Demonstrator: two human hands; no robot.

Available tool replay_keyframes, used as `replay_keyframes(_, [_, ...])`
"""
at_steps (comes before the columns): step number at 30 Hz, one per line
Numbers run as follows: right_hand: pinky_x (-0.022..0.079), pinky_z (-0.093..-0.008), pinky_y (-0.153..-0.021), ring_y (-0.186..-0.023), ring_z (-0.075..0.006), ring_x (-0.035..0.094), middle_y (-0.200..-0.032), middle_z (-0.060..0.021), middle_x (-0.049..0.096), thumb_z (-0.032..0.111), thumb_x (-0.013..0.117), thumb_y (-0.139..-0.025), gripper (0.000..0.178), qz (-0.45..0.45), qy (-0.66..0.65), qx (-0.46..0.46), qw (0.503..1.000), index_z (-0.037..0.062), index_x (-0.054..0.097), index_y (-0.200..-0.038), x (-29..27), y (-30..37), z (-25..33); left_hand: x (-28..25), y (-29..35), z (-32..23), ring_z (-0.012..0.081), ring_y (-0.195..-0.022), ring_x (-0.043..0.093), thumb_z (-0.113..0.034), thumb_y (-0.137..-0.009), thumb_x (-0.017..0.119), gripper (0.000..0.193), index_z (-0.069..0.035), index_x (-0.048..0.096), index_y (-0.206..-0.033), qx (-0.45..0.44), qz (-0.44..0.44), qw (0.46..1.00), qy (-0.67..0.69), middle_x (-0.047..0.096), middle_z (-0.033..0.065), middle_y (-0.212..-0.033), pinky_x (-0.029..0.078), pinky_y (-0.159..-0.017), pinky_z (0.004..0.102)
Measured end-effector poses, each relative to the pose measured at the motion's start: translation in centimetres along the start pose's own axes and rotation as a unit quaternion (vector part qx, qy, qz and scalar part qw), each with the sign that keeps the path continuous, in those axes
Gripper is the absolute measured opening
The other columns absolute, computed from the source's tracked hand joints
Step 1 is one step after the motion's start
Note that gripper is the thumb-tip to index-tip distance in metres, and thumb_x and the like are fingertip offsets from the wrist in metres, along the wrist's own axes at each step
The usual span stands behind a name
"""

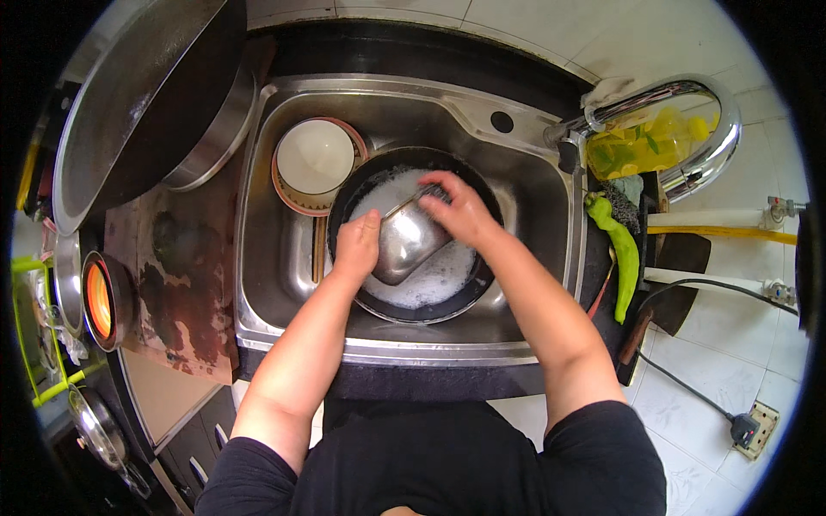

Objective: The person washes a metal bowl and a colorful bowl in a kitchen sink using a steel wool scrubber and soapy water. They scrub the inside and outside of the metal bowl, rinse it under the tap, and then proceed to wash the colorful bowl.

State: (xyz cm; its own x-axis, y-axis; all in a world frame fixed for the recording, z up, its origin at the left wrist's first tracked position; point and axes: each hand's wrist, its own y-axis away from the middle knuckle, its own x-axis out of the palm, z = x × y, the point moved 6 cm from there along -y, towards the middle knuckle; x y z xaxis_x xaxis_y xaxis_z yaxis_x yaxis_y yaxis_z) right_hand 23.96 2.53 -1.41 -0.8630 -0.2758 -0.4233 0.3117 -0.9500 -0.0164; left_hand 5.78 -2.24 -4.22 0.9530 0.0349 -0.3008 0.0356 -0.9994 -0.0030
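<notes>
Low over a black pan (342, 206) of soapy water (430, 291) in the sink, a shiny metal bowl (413, 241) is held tilted. My left hand (358, 248) grips its left side, thumb along the rim. At the bowl's far rim, my right hand (460, 213) is closed around a dark, wiry scrubber (435, 191), pressing it against the metal; the fingers partly cover it. To the left of the pan, a white bowl (316, 156) rests on a patterned, red-rimmed dish (292, 203). Chopsticks (319, 249) lie beside them.
The steel sink (542, 215) surrounds the pan. At the right are a chrome faucet (731, 129), a yellow liquid bottle (650, 148) and a long green pepper (624, 258). A large wok (172, 95) stands at the left above a stained wooden board (194, 292).
</notes>
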Motion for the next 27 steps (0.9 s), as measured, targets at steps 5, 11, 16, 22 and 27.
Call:
replay_keyframes(5, [0.039, -0.0349, -0.098, -0.109, -0.0278, 0.053, -0.110, -0.0107, 0.059, 0.022, 0.070, -0.076, 0.044, 0.136, 0.098, -0.043, 0.985, 0.0097, 0.056, -0.116, 0.8, 0.7, 4.1, -0.1, 0.2, -0.5, 0.0193, -0.061, 0.051, -0.040, -0.098, 0.035, 0.054, 0.004, 0.058, -0.077, -0.008, 0.019, 1.000, 0.007, 0.056, 0.0154, -0.064, 0.042, -0.060, 0.0364])
replay_keyframes(11, [0.043, -0.0295, -0.089, -0.098, -0.0140, 0.056, -0.106, -0.0052, 0.062, 0.020, 0.065, -0.082, 0.034, 0.026, -0.132, 0.148, 0.980, 0.0088, 0.058, -0.113, -4.3, 0.4, -1.3, -0.2, -0.1, 0.3, 0.0177, -0.069, 0.055, -0.044, -0.098, 0.028, 0.061, 0.004, 0.062, -0.081, -0.081, 0.017, 0.990, 0.113, 0.061, 0.0090, -0.072, 0.043, -0.066, 0.0314])
replay_keyframes(16, [0.045, -0.0313, -0.086, -0.094, -0.0179, 0.059, -0.102, -0.0079, 0.064, 0.023, 0.065, -0.082, 0.032, 0.180, 0.250, -0.083, 0.948, 0.0085, 0.059, -0.110, 2.5, 0.9, 5.9, 1.8, 0.5, 2.7, 0.0359, -0.081, 0.060, -0.046, -0.097, 0.024, 0.063, 0.002, 0.062, -0.087, -0.056, 0.081, 0.995, 0.036, 0.062, 0.0238, -0.082, 0.044, -0.074, 0.0394])
replay_keyframes(22, [0.045, -0.0369, -0.086, -0.101, -0.0294, 0.056, -0.109, -0.0175, 0.059, 0.019, 0.066, -0.080, 0.038, -0.068, -0.078, 0.082, 0.991, 0.0047, 0.055, -0.113, -0.2, -1.5, -1.4, -1.1, 0.0, 1.0, 0.0155, -0.065, 0.053, -0.043, -0.093, 0.045, 0.050, 0.001, 0.060, -0.076, -0.030, -0.013, 0.994, 0.103, 0.058, 0.0074, -0.068, 0.041, -0.062, 0.0310])
replay_keyframes(27, [0.041, -0.0422, -0.093, -0.106, -0.0384, 0.051, -0.118, -0.0230, 0.051, 0.015, 0.061, -0.082, 0.046, -0.048, 0.283, 0.194, 0.938, 0.0020, 0.045, -0.124, 1.9, 3.0, -11.2, -2.0, -0.7, 0.0, 0.0049, -0.056, 0.033, -0.033, -0.088, 0.061, 0.045, -0.002, 0.047, -0.057, -0.095, -0.075, 0.988, 0.092, 0.039, -0.0064, -0.056, 0.029, -0.047, 0.0258])
